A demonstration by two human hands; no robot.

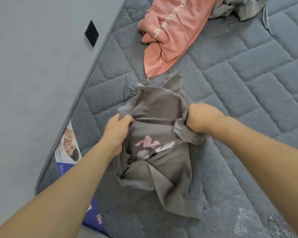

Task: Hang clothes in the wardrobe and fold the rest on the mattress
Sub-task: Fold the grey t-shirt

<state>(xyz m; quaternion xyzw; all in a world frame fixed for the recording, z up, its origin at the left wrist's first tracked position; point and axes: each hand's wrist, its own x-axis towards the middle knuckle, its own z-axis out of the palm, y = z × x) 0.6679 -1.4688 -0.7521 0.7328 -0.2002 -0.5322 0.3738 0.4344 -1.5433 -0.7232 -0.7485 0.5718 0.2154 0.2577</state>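
A crumpled grey T-shirt [158, 160] with a pink and white print lies bunched on the grey quilted mattress [248, 86]. My left hand [116, 129] grips the shirt's upper left edge, fingers curled into the cloth. My right hand [202, 117] grips the upper right edge in a fist. The fabric between both hands is pulled up and slightly blurred. Farther up the mattress lies a salmon-pink garment [169, 35] with pale lettering, unfolded and rumpled.
A pile of grey and white clothes [237, 9] sits at the top right. The mattress's left edge [86, 86] meets a grey floor [33, 74]. A printed label [68, 148] is on the mattress side. A black square [91, 33] lies on the floor.
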